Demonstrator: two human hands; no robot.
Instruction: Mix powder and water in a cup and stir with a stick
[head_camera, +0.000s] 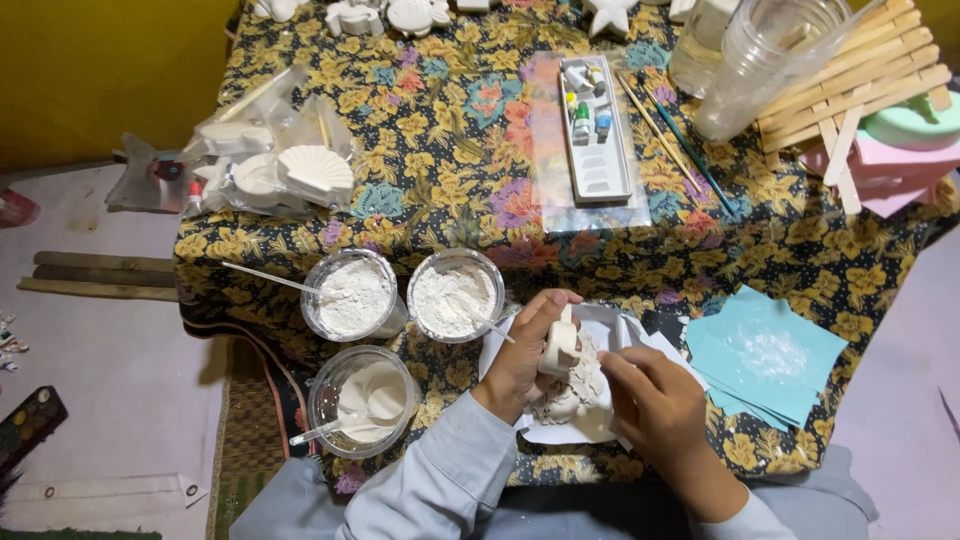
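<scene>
Leftmost, clear plastic bags (262, 150) holding white plaster shapes, one a fan-shaped shell, lie near the left edge of the floral tablecloth (460, 150). Off the table at far left, wooden slats (95, 275) lie on the pale floor and a dark paint palette (28, 425) sits near the bottom corner.

Toward the front edge stand three clear round tubs: two of white powder (352, 295) (455, 293), side by side, each with a stick in it, and one of smooth white paste (368, 400) with a spoon, just below the left powder tub.

Centre, a clear sleeve bears a white rectangular paint tray (595, 150) with small tubes having coloured caps at its far end. Two thin brushes (675, 140) lie slanted just right of it.

At front centre, the left hand (525, 355) is closed around a small cream-coloured mould (560, 345), held upright over a white paper sheet (555, 430) carrying a heap of grey-white crumbs. The right hand (650, 400) is curled just beside the mould; what its fingers pinch cannot be told.

Right of the hands, light blue paper squares (765, 360) lie stacked, with white dust on the top one. At the far right corner, clear plastic cups (760, 60) lean against a wooden slatted stand (860, 85), with pink and mint pieces behind.

Open cloth remains mid-table between tubs and tray; the front edge is crowded.
</scene>
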